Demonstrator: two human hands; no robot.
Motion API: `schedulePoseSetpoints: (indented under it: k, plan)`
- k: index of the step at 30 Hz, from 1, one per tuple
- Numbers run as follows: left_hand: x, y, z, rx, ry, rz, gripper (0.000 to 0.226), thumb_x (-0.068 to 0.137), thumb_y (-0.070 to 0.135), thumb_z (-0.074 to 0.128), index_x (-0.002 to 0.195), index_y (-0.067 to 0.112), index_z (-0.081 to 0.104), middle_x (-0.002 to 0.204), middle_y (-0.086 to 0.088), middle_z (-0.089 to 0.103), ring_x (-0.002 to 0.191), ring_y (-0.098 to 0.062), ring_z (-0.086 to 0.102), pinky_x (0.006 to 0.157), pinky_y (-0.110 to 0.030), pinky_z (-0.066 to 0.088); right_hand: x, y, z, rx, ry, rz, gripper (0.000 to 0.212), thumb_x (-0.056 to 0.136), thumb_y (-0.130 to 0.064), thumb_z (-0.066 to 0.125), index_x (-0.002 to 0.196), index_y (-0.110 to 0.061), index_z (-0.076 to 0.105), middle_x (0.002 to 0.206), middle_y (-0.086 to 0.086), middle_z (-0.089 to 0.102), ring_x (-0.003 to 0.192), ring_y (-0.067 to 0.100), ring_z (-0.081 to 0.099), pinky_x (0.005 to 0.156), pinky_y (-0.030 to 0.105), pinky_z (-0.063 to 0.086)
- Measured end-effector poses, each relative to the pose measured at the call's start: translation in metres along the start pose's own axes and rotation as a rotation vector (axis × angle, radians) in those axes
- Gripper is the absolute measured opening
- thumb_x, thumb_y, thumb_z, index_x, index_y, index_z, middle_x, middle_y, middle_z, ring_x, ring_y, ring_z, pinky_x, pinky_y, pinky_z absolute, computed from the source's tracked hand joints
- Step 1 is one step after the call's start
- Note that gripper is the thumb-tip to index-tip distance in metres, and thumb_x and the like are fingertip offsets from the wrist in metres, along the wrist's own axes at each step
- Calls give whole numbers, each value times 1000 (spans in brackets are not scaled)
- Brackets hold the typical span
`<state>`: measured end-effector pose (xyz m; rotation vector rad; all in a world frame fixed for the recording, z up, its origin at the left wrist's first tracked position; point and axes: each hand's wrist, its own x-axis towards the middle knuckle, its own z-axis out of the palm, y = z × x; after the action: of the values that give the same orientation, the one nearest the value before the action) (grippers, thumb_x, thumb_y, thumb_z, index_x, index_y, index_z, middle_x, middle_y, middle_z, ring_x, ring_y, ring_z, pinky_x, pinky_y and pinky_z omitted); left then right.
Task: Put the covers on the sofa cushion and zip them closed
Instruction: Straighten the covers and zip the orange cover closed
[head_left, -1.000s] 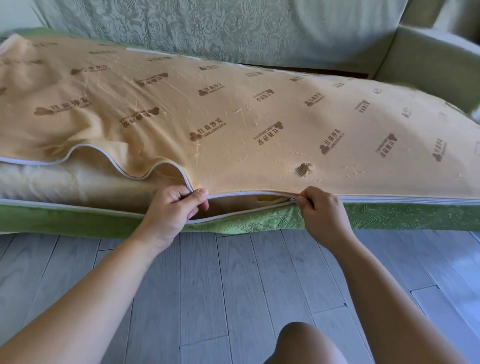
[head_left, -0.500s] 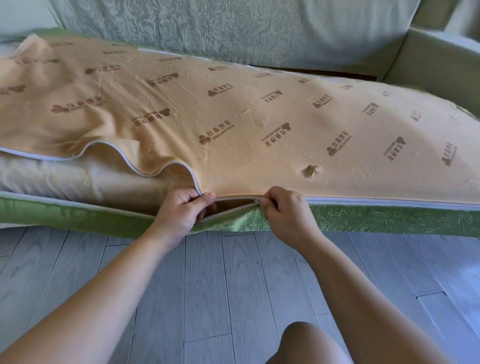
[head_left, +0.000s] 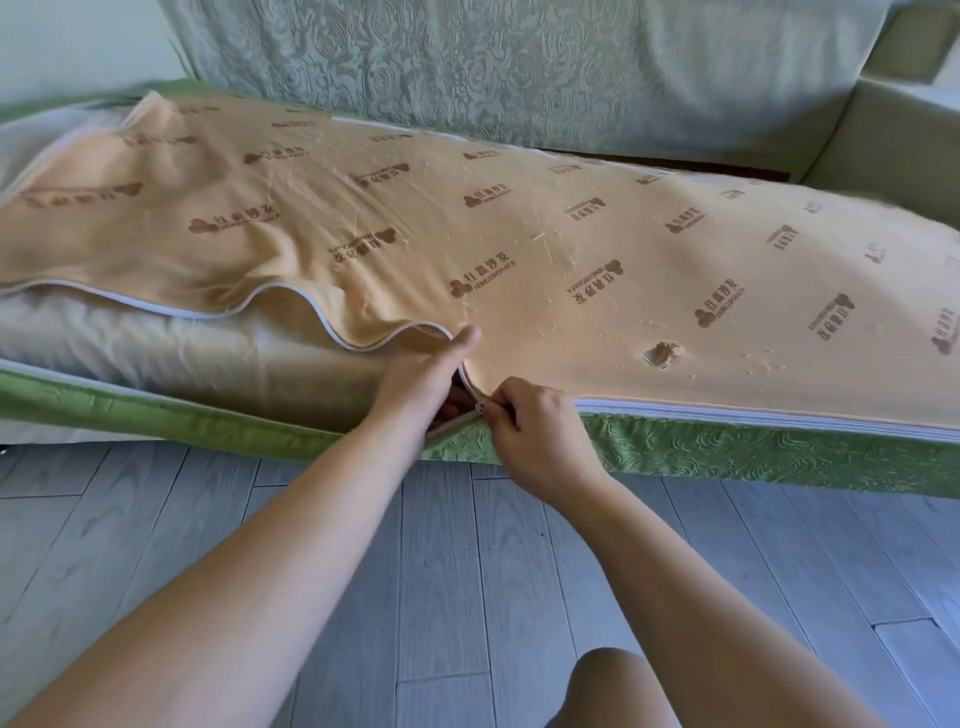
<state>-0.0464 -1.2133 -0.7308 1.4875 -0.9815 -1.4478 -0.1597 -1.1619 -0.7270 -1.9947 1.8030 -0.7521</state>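
Grey floorboards (head_left: 156, 545) lie before the cushion (head_left: 182, 353), where the left hand (head_left: 421, 379) grips the loose edge of the cover (head_left: 519, 234) and the right hand (head_left: 540, 431) pinches the zip slider (head_left: 480, 409).

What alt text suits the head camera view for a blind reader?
A person's right hand pinches the zipper pull on a sofa cushion cover while the left hand grips the orange fabric edge beside it. Right of the pull the zip is closed; left of it, the pale cushion shows.
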Motion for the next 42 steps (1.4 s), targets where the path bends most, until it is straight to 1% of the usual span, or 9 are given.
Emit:
schedulePoseSetpoints:
  k: [12, 16, 20, 24, 27, 34, 37, 40, 42]
  plan:
    - [2, 8, -53, 119, 108, 76, 24, 85, 2, 50, 63, 0, 55, 34, -2, 53, 28, -10, 50, 32, -13, 37, 3, -5, -2, -6, -22, -36, 19, 92, -13, 51, 84, 2, 60, 60, 2, 45, 62, 23, 42, 51, 30, 26]
    - [7, 17, -49, 61, 24, -113, 27, 87, 25, 48, 72, 6, 60, 47, -6, 64, 35, -15, 57, 50, -22, 47, 7, -4, 1, -41, -31, -37, 18, 92, -14, 51, 83, 0, 59, 56, -4, 38, 61, 23, 41, 50, 32, 23]
    - [21, 36, -55, -116, -31, -231, 61, 84, 68, 43, 97, 11, 59, 59, -5, 70, 43, -14, 64, 61, -30, 48, 7, -3, 2, -20, -25, -36, 18, 91, -13, 52, 80, 0, 58, 55, -5, 39, 52, 15, 36, 47, 23, 25]
    - [24, 45, -56, -286, 40, -173, 18, 90, 34, 57, 80, 20, 54, 50, 5, 63, 33, -4, 57, 54, -25, 42, 6, -2, 3, -3, -20, -38, 20, 91, -12, 52, 79, 3, 58, 53, -4, 39, 49, 9, 34, 46, 24, 25]
    - [23, 45, -69, -302, 53, -112, 25, 88, 14, 54, 64, 15, 49, 32, 7, 47, 24, -1, 41, 46, -15, 38, 8, -1, 3, -5, -34, -32, 20, 91, -12, 51, 80, 2, 58, 54, -3, 41, 49, 9, 34, 47, 24, 25]
    - [3, -7, -125, 253, 82, 139, 27, 82, 7, 65, 60, 4, 50, 28, 2, 40, 26, -3, 31, 35, -14, 25, 14, -6, 12, 36, -60, -39, 19, 91, -10, 51, 80, 3, 58, 68, 17, 58, 48, 13, 35, 46, 27, 26]
    - [3, -23, -129, 404, 74, 272, 26, 83, 9, 66, 60, 13, 56, 36, 10, 50, 41, 0, 42, 47, -13, 31, 17, -13, 21, 32, -80, -53, 20, 91, -11, 51, 80, 4, 58, 70, 19, 60, 48, 13, 35, 47, 28, 25]
    - [8, -33, -132, 544, 31, 371, 11, 85, 18, 66, 79, 9, 68, 76, -4, 70, 72, -17, 58, 69, -27, 41, 18, -18, 27, 40, -81, -68, 20, 91, -11, 51, 80, 4, 57, 70, 19, 61, 50, 16, 38, 48, 28, 27]
    - [14, -39, -135, 657, 36, 412, 35, 81, 37, 61, 85, 3, 68, 87, -15, 70, 82, -28, 62, 75, -37, 45, 19, -20, 31, 38, -80, -71, 20, 91, -11, 51, 79, 4, 58, 70, 19, 62, 53, 20, 41, 50, 29, 29]
